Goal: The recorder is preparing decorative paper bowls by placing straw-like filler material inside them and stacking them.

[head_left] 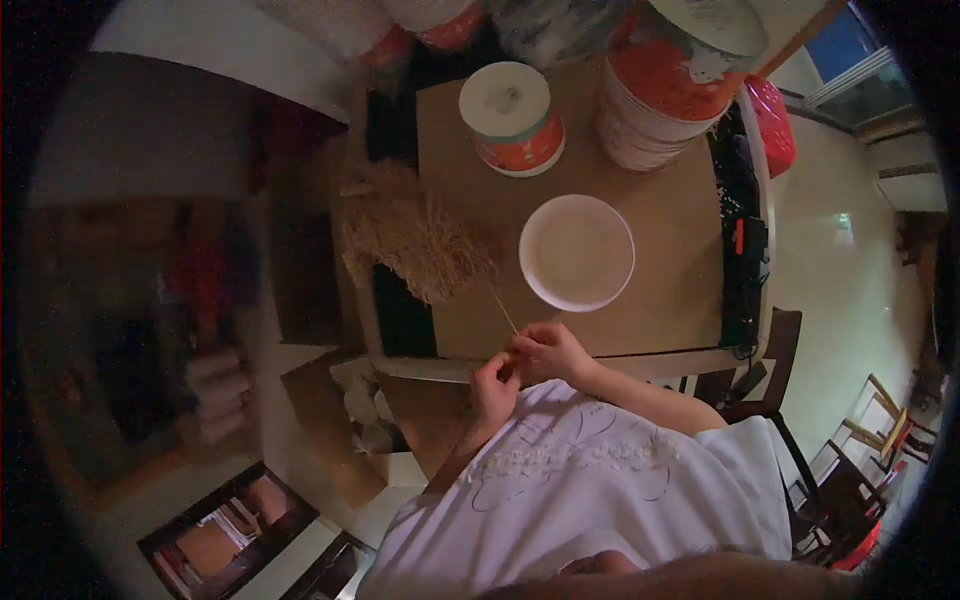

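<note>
Close together at the table's near edge, my left hand (495,392) and my right hand (552,352) both have their fingers pinched. A thin pale strand (506,312) runs from my right fingertips up toward a loose heap of tan, straw-like fibres (420,240) on the table's left side. What the left fingers hold is hidden among them. Just beyond the right hand stands a round white bowl (600,297), its inside pale; whether it contains anything is unclear.
A brown board (660,315) covers much of the table. Behind the bowl stand a small lidded red-and-white tub (520,150) and a larger lidded bucket (645,125). A black device with an orange part (742,238) and cables lie at the right edge. A dark chair (785,360) stands right.
</note>
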The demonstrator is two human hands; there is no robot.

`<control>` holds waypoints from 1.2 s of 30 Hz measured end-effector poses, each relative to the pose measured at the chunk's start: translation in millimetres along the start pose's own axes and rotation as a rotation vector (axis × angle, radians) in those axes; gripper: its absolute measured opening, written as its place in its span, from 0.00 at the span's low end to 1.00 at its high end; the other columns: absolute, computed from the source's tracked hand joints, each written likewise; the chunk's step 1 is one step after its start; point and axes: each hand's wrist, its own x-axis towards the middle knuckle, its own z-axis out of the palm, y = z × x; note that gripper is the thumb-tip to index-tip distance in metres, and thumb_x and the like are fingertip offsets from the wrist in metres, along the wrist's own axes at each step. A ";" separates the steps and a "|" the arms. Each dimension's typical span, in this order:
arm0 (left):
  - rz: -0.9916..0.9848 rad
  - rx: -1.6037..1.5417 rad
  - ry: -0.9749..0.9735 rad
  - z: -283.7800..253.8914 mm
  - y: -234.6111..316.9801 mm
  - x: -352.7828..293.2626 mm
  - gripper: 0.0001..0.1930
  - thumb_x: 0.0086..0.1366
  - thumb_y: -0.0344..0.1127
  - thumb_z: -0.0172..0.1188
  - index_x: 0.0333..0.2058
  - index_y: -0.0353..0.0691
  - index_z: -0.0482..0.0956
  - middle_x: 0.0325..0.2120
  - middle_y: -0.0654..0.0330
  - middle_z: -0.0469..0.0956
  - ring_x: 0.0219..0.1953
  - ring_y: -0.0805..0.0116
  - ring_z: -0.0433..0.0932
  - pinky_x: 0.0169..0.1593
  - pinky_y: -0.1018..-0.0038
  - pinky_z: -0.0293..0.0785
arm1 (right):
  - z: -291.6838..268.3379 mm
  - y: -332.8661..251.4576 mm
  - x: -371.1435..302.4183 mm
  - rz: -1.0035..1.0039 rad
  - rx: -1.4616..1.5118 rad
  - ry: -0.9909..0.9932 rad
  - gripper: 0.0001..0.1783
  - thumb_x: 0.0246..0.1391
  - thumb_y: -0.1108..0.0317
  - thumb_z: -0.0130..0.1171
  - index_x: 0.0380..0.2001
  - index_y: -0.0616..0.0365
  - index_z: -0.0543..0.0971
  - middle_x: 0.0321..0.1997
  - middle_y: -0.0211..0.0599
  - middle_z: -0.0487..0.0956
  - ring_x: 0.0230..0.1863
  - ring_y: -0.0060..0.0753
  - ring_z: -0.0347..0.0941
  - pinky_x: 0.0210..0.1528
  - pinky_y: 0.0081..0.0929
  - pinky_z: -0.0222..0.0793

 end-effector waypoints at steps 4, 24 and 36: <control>0.037 0.003 -0.044 -0.6 -39.5 -7.7 0.03 0.51 0.28 0.58 0.25 0.35 0.75 0.19 0.57 0.75 0.23 0.75 0.73 0.29 0.78 0.69 | 3.4 -12.2 -13.7 0.022 0.326 0.078 0.12 0.56 0.63 0.47 0.30 0.61 0.72 0.27 0.28 0.72 0.31 0.17 0.67 0.35 0.19 0.65; -0.017 0.927 -0.709 -46.7 -111.1 39.5 0.08 0.50 0.36 0.54 0.22 0.38 0.77 0.21 0.49 0.75 0.26 0.53 0.75 0.30 0.63 0.70 | -74.1 -41.5 -33.6 -0.322 0.606 0.496 0.10 0.56 0.64 0.44 0.27 0.58 0.71 0.15 0.20 0.59 0.16 0.12 0.51 0.18 0.13 0.45; 0.916 0.536 -0.067 58.5 136.7 181.4 0.13 0.52 0.27 0.52 0.39 0.39 0.71 0.36 0.52 0.71 0.43 0.53 0.69 0.44 0.64 0.67 | -81.3 -43.5 -17.3 -0.265 0.204 0.488 0.12 0.56 0.62 0.47 0.31 0.57 0.76 0.14 0.16 0.60 0.14 0.09 0.51 0.15 0.12 0.43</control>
